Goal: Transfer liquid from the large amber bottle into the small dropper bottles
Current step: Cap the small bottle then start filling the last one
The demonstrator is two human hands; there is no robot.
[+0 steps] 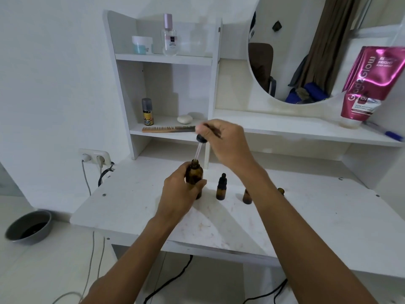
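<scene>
Head view: a dropper tilted over the large amber glass bottle (195, 172), which stands on the white worktop (131, 207).
The left hand (177, 194) curls round the bottle's body and holds it upright. The right hand (228, 143) pinches the bulb of a black-capped glass dropper (200, 139), with the tube's tip at the bottle's open mouth. Just to the right stands a small capped amber dropper bottle (221, 188). Two more small amber bottles (247, 198) sit beyond it, partly hidden by the right forearm.

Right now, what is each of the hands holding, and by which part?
The left hand grips the large amber bottle round its body. The right hand pinches the dropper by its bulb end, with the glass tip at the bottle's mouth.
</scene>
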